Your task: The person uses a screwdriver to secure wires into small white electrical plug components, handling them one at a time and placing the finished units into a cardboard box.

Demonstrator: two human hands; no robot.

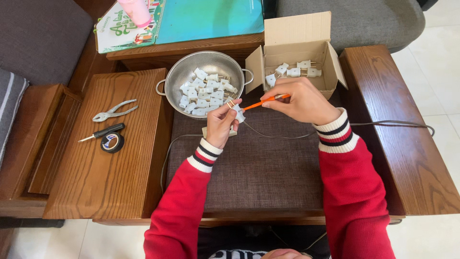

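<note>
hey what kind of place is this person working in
Probably a living room at home, used as a makeshift workbench. The wide wooden armrest and grey cushion suggest sofa seating; a kitchen colander holds white plugs, and the right hand works an orange screwdriver over a padded seat.

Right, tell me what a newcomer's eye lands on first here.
At centre, two hands in bright red sleeves meet: the left hand pinches a small white plastic plug, and the right hand points a slim orange-handled screwdriver at it. Just behind sit a round perforated metal colander heaped with white plugs and an open cardboard box holding a few more.
</note>
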